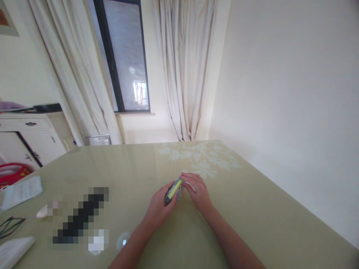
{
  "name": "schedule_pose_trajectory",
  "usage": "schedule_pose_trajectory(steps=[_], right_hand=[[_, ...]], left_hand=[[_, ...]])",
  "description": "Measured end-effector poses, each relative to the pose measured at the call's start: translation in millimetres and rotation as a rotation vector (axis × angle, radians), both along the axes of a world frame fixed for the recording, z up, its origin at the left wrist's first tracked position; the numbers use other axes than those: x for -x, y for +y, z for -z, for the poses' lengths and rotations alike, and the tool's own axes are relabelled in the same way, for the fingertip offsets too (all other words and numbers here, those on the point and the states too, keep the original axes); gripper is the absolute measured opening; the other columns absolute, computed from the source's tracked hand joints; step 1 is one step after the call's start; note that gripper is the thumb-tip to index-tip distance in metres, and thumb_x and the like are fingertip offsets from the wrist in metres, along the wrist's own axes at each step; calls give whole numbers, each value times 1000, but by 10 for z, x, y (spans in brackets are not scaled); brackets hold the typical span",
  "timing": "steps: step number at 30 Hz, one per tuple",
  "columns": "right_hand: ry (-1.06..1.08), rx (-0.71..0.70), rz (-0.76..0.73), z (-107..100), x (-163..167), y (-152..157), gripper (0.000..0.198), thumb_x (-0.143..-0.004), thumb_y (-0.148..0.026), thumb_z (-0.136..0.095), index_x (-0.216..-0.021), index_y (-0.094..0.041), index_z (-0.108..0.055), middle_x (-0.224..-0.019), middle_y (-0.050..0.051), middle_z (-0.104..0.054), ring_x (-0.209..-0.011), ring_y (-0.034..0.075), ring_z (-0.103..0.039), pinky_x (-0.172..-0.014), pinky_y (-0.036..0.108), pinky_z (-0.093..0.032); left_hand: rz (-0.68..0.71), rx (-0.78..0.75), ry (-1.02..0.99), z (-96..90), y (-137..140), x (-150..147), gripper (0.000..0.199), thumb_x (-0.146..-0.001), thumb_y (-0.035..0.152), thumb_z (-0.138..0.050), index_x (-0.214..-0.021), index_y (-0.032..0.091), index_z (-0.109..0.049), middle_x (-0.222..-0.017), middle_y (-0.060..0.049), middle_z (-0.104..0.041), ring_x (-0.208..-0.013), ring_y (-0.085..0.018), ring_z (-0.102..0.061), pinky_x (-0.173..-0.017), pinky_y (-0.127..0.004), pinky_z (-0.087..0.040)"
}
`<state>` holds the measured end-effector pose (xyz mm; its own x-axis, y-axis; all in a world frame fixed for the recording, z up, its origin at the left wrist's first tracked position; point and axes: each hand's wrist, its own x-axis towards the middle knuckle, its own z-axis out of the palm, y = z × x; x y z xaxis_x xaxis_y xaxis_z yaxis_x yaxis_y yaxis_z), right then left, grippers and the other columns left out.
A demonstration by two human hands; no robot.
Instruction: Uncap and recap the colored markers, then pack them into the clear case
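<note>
Over the middle of the table [157,164], my left hand [160,205] is closed around a small elongated object [175,188] with dark edges and a bright yellow-green strip along it. Its exact kind is hard to make out. My right hand [199,192] comes in from the other side, fingers bent at the object's far end. A pale, thin, curved piece [190,185] shows by the right thumb and fingers, apparently gripped there; whether it joins the object is hidden. Both forearms reach in from the near edge.
To the left lie a blurred-out dark long item [81,216], a pale rounded item [42,212], glasses [11,226], a white object [15,252] and a light blue sheet [22,192]. A white cabinet [42,130] stands beyond; a wall [286,112] borders the right.
</note>
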<state>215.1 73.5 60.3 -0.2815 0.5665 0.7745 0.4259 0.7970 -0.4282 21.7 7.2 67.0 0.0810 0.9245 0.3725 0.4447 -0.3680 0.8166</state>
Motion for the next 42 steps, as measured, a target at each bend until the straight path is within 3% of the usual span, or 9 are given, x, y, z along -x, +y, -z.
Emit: schedule_pose_trajectory(steps=[12, 18, 24, 28, 31, 35, 39, 42], right_hand=[[40, 3, -7, 40, 10, 3, 28, -101, -27, -60, -126, -29, -74, -122, 7, -76, -115, 23, -69, -101, 44, -57], [44, 42, -29, -19, -9, 24, 26, -100, -30, -63, -122, -28, -76, -121, 8, -77, -114, 23, -71, -101, 45, -57], [248, 255, -66, 33, -156, -66, 26, -98, -38, -64, -116, -25, -78, -124, 10, -75, -119, 25, -70, -103, 46, -58], [328, 443, -84, 154, -246, -34, 34, -97, -43, -62, -119, -21, -75, -131, 13, -72, -120, 28, -69, -97, 45, -61], [249, 485, 22, 190, -292, 32, 37, -97, -44, -60, -124, -21, -73, -126, 12, -74, -115, 28, -71, -97, 47, -60], [-7, 357, 156, 125, -245, -44, 33, -98, -39, -60, -122, -21, -73, -123, 12, -74, -117, 28, -68, -106, 50, -53], [-283, 223, 141, 48, -25, -289, 41, -91, -35, -70, -131, -24, -69, -136, 12, -67, -126, 31, -61, -109, 51, -49], [-419, 224, 185, 77, 115, -369, 45, -85, -32, -74, -130, -26, -69, -137, 11, -66, -124, 35, -62, -106, 54, -50]], left_hand=[[-7, -1, -28, -17, -7, -21, 48, -92, 40, -62, -135, 20, -64, -116, -10, -76, -104, -27, -71, -93, -39, -56], [21, -12, 29, -31, -6, -9, 48, -93, 33, -61, -139, 19, -59, -130, -12, -70, -117, -28, -67, -105, -43, -50], [143, -20, 173, 176, -4, -25, 75, -83, 26, -71, -153, 26, -46, -150, -10, -56, -136, -30, -54, -118, -48, -39], [146, 3, 326, 269, 26, -14, 87, -78, 35, -80, -155, 28, -42, -157, -11, -49, -143, -35, -46, -121, -53, -35], [157, 30, 371, 289, 37, 1, 82, -82, 39, -79, -155, 28, -42, -157, -10, -49, -143, -33, -45, -122, -53, -34], [174, 56, 345, 324, 30, -8, 80, -85, 32, -75, -156, 27, -38, -157, -12, -48, -142, -32, -47, -121, -52, -36], [226, 90, 232, 371, 43, -16, 103, -79, 29, -81, -163, 26, -21, -159, -16, -44, -142, -32, -48, -120, -52, -38], [261, 141, 150, 389, 58, -8, 122, -76, 27, -82, -165, 27, 1, -160, -18, -42, -139, -32, -52, -116, -52, -43]])
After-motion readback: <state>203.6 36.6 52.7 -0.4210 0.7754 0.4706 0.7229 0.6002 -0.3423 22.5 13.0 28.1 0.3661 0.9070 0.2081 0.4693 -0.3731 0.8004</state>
